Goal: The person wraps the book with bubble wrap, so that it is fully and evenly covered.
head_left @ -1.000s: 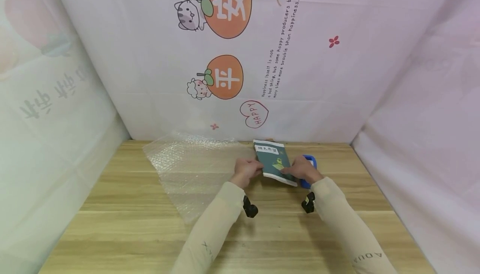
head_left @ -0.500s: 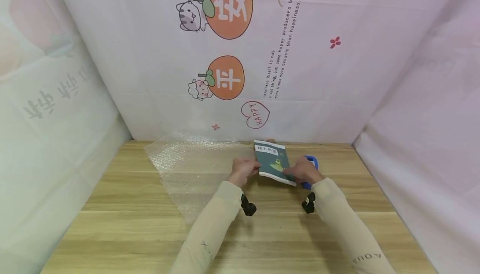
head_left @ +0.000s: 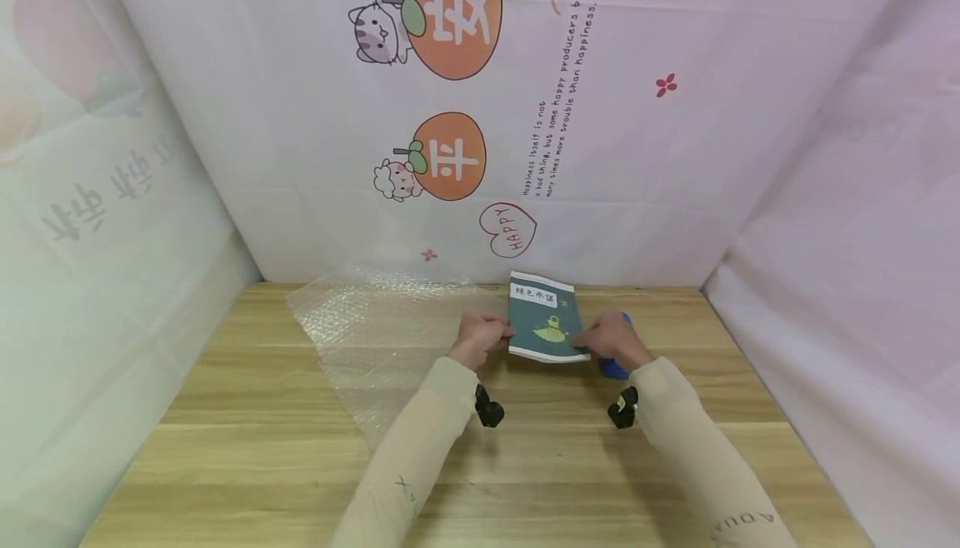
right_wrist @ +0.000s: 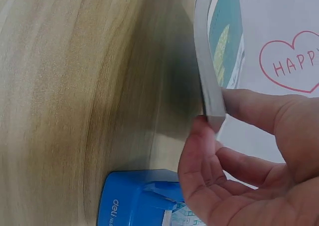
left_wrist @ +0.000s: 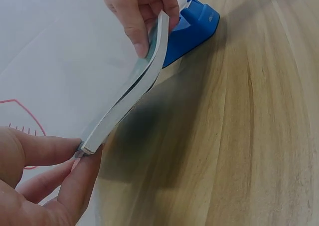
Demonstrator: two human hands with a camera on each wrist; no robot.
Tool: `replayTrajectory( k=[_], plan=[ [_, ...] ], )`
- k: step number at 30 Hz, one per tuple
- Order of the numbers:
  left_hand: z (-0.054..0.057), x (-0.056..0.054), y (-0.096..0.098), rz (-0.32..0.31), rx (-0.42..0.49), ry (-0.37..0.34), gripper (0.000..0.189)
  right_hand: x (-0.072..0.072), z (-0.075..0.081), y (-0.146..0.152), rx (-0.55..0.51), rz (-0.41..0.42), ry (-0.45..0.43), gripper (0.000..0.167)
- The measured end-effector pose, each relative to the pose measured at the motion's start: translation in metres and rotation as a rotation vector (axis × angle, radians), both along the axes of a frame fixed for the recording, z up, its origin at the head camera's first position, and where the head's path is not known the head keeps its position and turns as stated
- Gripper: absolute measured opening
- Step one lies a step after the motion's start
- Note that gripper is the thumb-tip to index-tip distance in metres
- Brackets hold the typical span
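A green paperback book (head_left: 542, 315) with white bands and a yellow-green drawing is held above the table's far part, its page block bending slightly in the left wrist view. My left hand (head_left: 480, 337) pinches its left edge between thumb and fingers. At the opposite edge my right hand (head_left: 613, 338) pinches the near right corner, thumb on the cover and fingers beneath. Just beyond the right hand stands a blue tape dispenser (right_wrist: 134, 196), partly hidden by that hand in the head view. The book's underside cannot be seen.
A sheet of clear bubble wrap (head_left: 375, 340) lies on the wooden table (head_left: 525, 481) to the left, reaching the back wall. Printed white cloth (head_left: 615, 231) closes off the back and both sides.
The book has turned slightly and its near edge has risen, so the cover faces me more squarely. Both hands keep their grip; the left has shifted a little left.
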State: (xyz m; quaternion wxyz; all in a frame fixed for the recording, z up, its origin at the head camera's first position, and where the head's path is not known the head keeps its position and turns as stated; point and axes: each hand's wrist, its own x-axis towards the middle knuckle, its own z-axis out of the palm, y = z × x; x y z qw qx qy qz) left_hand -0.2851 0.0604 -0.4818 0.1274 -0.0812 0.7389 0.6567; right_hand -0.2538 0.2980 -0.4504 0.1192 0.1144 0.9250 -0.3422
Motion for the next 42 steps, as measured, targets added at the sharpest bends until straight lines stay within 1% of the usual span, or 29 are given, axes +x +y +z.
replayTrajectory(
  k=[2,5,9,14,17,20,26,33,38,42],
  plan=[
    [0.001,-0.001,0.000,-0.004,-0.006,0.004,0.019,0.000,0.000,0.000,-0.038,-0.022,0.014,0.027],
    [0.003,-0.002,-0.001,-0.003,-0.012,0.019,0.019,0.001,0.001,0.001,-0.064,-0.040,0.020,0.025],
    [0.007,-0.002,-0.001,-0.006,-0.020,0.034,0.019,0.002,0.005,-0.001,-0.048,-0.050,0.023,0.026],
    [0.012,-0.005,-0.004,-0.008,-0.041,0.044,0.019,0.004,0.012,-0.005,-0.076,-0.062,0.062,0.026],
    [0.016,-0.006,-0.007,-0.009,-0.021,0.038,0.019,0.005,0.015,-0.009,-0.102,-0.065,0.085,0.025],
    [0.021,-0.007,-0.011,-0.024,-0.015,0.054,0.019,0.006,0.018,-0.012,-0.111,-0.067,0.104,0.026],
    [0.030,-0.006,-0.023,-0.067,-0.049,0.108,0.021,0.005,0.021,-0.020,-0.078,-0.065,0.132,0.033],
    [0.036,-0.007,-0.042,-0.094,-0.068,0.118,0.022,0.003,0.027,-0.036,-0.094,-0.078,0.129,0.032],
    [0.038,-0.007,-0.058,-0.076,-0.053,0.119,0.022,0.000,0.030,-0.052,-0.102,-0.057,0.138,0.031],
    [0.040,-0.007,-0.071,-0.065,-0.040,0.123,0.023,-0.003,0.032,-0.064,-0.127,-0.054,0.137,0.036]
  ],
)
